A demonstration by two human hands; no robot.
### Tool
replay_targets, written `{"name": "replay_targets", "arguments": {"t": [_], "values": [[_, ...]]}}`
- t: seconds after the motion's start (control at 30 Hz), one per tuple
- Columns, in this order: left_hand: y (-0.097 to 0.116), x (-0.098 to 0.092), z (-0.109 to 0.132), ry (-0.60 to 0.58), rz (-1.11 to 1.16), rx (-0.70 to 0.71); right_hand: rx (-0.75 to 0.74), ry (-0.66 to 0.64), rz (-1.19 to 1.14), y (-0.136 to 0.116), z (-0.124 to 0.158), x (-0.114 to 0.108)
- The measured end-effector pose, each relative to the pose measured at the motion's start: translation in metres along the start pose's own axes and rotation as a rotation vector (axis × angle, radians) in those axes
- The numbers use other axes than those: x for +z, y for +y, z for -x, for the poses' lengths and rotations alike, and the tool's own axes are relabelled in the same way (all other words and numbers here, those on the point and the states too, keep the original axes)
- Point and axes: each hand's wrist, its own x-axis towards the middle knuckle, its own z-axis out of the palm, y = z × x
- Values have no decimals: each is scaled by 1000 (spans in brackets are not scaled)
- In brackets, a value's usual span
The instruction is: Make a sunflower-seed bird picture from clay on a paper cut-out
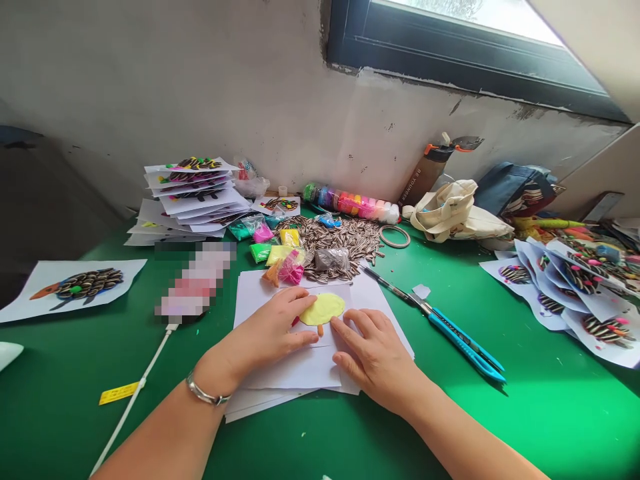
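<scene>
Two open hands work the paper (300, 372): left hand (267, 333) and right hand (376, 357) grip nothing, fingers flat, tips touching the clay (324, 308) mid-sheet (seeds (350, 237) heaped just behind), so light, even pressing should suit it best.

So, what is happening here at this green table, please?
A person has both hands on a flat yellow clay shape that lies on the top sheet of a paper stack. The left hand touches the clay's left edge; the right hand has fingertips at its lower right edge. Behind the paper lie a heap of sunflower seeds and small clay bags. Blue scissors lie untouched on the right.
</scene>
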Motion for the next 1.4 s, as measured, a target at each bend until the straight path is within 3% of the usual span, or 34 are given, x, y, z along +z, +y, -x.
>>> {"name": "replay_targets", "arguments": {"t": [0.43, 0.63, 0.93, 1.2, 1.4], "values": [[-5, -3, -9, 78, 90, -97, 10, -22, -6, -1, 0, -3], [-9, -2, -11, 99, 124, -97, -89, -46, 63, -6, -12, -14], [-9, -4, -13, 120, 156, -120, -142, -68, 90, -3, -10, 9], [-3, -5, -14, 138, 155, -128, -160, 48, 76, 2, -8, 7], [-4, -4, -14, 137, 159, -134, -178, 4, 48, -1, -10, 7]]}}
